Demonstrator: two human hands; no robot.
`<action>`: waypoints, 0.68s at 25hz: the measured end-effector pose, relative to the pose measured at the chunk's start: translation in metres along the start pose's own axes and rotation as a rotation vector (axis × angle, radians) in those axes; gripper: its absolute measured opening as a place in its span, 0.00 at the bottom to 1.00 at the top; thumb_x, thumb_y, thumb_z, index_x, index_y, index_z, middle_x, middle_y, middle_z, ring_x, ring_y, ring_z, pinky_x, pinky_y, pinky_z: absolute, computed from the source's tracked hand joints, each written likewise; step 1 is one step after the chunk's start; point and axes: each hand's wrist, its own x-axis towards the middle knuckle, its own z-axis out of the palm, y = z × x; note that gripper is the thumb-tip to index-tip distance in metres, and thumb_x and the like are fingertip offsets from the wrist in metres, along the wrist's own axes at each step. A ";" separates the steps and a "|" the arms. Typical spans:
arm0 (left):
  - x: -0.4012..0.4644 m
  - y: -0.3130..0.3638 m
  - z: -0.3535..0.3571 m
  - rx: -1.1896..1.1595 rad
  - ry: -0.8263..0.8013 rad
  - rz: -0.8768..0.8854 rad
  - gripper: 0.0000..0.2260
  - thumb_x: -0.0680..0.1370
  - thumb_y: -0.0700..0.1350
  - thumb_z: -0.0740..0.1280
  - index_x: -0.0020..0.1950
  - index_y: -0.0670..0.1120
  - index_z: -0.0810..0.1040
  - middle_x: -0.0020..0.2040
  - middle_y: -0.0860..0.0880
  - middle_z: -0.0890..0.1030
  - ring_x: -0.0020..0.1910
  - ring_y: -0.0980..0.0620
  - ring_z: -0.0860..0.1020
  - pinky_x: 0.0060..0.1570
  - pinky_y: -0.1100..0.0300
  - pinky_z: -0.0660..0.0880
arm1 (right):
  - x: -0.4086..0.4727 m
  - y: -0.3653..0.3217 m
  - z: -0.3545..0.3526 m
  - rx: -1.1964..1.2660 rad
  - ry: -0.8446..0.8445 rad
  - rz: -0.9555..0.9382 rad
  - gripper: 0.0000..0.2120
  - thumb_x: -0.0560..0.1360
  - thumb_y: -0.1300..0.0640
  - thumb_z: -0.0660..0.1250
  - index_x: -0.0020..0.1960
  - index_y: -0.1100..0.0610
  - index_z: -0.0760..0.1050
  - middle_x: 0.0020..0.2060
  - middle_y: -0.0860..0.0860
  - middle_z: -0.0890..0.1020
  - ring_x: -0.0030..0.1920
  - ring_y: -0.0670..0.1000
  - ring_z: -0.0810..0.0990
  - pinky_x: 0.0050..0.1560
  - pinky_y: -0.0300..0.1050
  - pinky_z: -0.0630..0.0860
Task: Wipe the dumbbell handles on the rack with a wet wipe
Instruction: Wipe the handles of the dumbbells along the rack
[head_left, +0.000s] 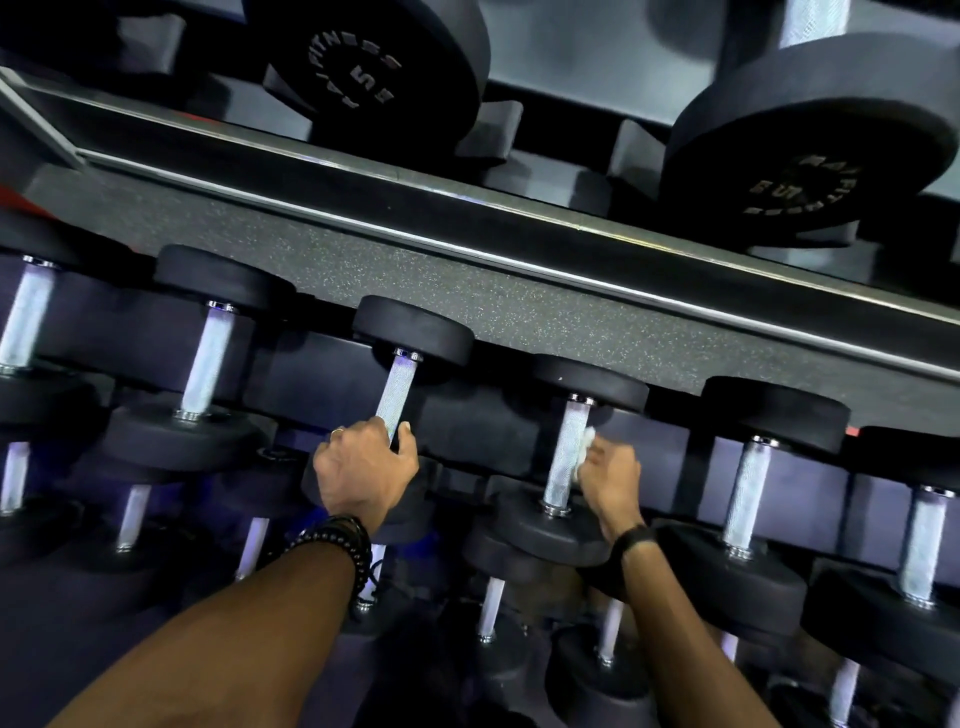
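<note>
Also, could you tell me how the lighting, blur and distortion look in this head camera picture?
Head view: dim overall; the knurled handles glare bluish-white; the upper dumbbells are soft with blur; wide-angle tilt slants the rack rail; the left hand and the right hand with its wipe stay fairly sharp.

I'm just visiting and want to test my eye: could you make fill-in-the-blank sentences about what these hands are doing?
1. The left hand grips a dumbbell ____.
2. The right hand pinches a white ____ against the next handle.
3. A black beaded bracelet circles the ____ wrist.

Missing words: handle; wipe; left
</note>
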 end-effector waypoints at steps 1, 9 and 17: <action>-0.001 0.000 0.000 -0.002 0.000 -0.002 0.16 0.74 0.52 0.69 0.36 0.40 0.81 0.32 0.41 0.81 0.35 0.38 0.79 0.37 0.51 0.73 | -0.009 0.016 0.001 0.055 -0.151 0.010 0.15 0.70 0.73 0.61 0.44 0.60 0.84 0.40 0.50 0.85 0.43 0.52 0.82 0.50 0.47 0.78; 0.001 0.000 0.000 0.013 -0.001 -0.004 0.16 0.74 0.53 0.68 0.36 0.41 0.81 0.32 0.41 0.81 0.35 0.38 0.79 0.37 0.51 0.73 | 0.011 -0.015 -0.013 0.518 -0.497 0.175 0.09 0.68 0.73 0.65 0.47 0.64 0.76 0.36 0.59 0.80 0.40 0.57 0.78 0.41 0.46 0.77; 0.000 0.000 -0.001 0.024 0.008 -0.015 0.15 0.73 0.53 0.70 0.35 0.42 0.81 0.32 0.42 0.80 0.34 0.39 0.79 0.37 0.52 0.74 | 0.029 -0.041 0.014 0.571 -0.322 0.201 0.11 0.66 0.67 0.76 0.45 0.61 0.76 0.30 0.52 0.76 0.23 0.45 0.72 0.24 0.37 0.71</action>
